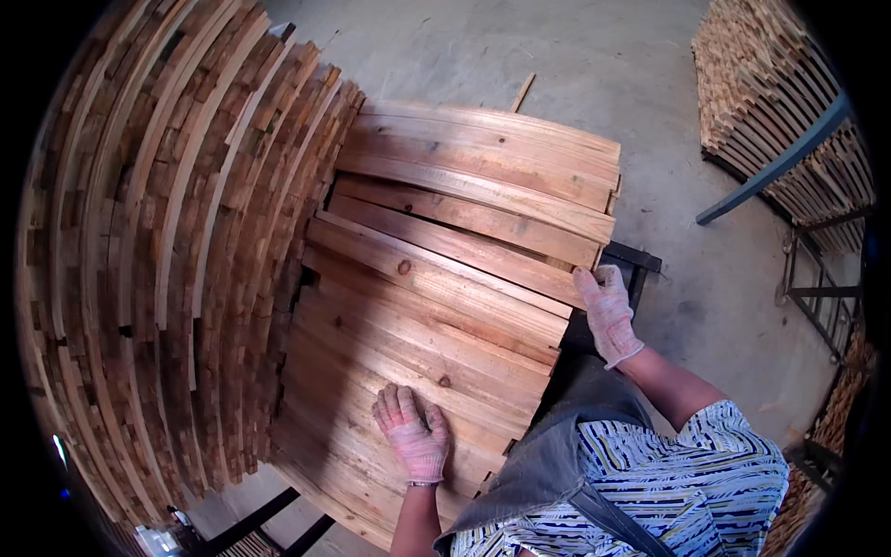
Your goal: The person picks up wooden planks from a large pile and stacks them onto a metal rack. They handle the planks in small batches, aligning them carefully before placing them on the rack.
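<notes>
A stack of long wooden boards with knots and pale brown grain lies in front of me. My left hand, in a dirty white-and-pink work glove, rests flat on the nearer boards with its fingers spread. At the right edge of the stack, my right hand, gloved the same way, grips the end of one narrow board. That board lies a little askew, with a dark gap along its far side. Beyond it are further boards lying side by side. The underside of the right hand's grip is hidden.
A tall, dense stack of wooden slats rises along the left. More stacked slats stand at the far right, beside a blue-grey bar and a dark metal frame. A loose stick lies on the concrete floor.
</notes>
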`<state>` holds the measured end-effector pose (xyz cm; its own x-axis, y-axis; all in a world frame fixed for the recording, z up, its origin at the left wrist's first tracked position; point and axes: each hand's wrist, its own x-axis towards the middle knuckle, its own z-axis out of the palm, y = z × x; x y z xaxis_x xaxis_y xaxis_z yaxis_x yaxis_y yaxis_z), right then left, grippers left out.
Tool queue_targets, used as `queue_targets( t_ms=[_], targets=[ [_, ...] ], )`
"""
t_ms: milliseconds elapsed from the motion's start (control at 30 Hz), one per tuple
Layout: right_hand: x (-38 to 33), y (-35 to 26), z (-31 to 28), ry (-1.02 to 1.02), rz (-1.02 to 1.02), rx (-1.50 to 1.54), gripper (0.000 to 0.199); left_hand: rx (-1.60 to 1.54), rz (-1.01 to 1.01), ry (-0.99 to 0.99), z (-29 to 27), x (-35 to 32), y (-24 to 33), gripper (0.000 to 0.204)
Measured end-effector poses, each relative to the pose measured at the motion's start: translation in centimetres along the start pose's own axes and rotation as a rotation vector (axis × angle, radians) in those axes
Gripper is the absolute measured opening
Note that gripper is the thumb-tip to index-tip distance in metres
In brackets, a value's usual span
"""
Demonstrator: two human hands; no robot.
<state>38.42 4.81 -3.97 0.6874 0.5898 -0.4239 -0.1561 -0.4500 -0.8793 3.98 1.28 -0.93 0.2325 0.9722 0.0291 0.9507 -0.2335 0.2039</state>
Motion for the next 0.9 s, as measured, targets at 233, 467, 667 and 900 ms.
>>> queue_targets(
  t_ms=[233, 467, 667, 900],
  targets=[
    [-1.1, -1.7, 0.6, -0.02, 0.089, 0.003, 0.072, -0.009, -0.013, -0.002, 0.1, 0.0, 0.4, 0.057],
    [-2.2, -3.7, -2.0, -0.29, 0.25, 0.029, 0.077, 0.025, 0.002, 0.049, 0.3, -0.2, -0.4, 0.058],
    [-1.1, -3.2, -1.6, -0.419, 0.082, -0.071, 0.074, 0.06, 0.006, 0.05, 0.9, -0.4, -0.2, 0.06],
    [0.3, 0.1, -0.7, -0.382, 0.009, 0.019, 0.071, 0.087, -0.02, 0.07, 1.0, -1.2, -0.2, 0.059]
  ],
)
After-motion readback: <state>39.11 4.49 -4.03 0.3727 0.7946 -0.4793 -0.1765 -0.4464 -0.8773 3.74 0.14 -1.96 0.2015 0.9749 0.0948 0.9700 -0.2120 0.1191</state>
